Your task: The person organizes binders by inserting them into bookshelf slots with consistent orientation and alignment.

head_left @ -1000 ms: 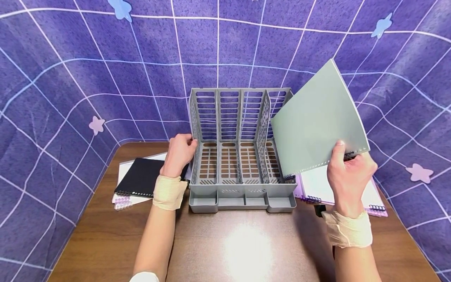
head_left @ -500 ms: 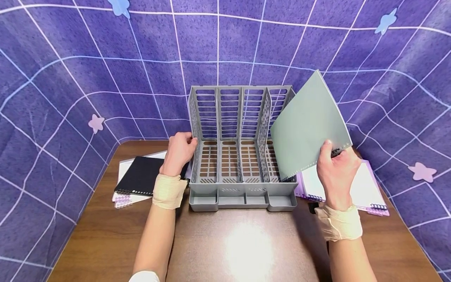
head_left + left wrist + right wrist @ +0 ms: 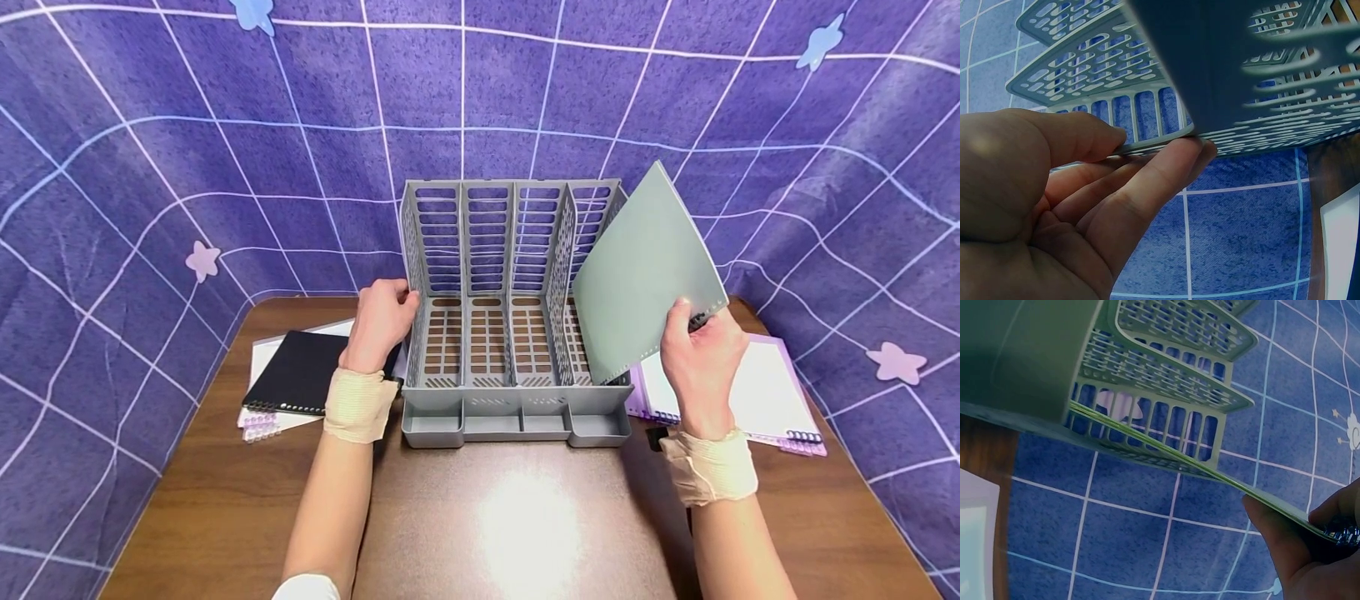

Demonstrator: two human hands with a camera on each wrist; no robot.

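Note:
A grey file organizer (image 3: pixel 487 402) with several upright slots stands on the table. My left hand (image 3: pixel 382 321) pinches the edge of its left side wall; in the left wrist view, thumb and fingers of that hand (image 3: pixel 1097 187) lie on either side of the rim. My right hand (image 3: pixel 701 354) grips a pale green spiral notebook (image 3: pixel 645 275) by its bound edge, thumb on the cover. The notebook leans tilted, its lower corner inside the rightmost slot. In the right wrist view, the notebook (image 3: pixel 1166 450) appears edge-on, running into the organizer (image 3: pixel 1166 369).
Left of the organizer lies a black spiral notebook (image 3: pixel 296 375) on top of white ones. White and purple spiral notebooks (image 3: pixel 772 387) lie at the right, partly behind my right hand. A purple gridded cloth (image 3: pixel 315 150) hangs behind the wooden table (image 3: pixel 225 500).
My right hand has moved left and a little up, bringing the notebook further left and lower into the rightmost slot. The left hand stays on the organizer's wall.

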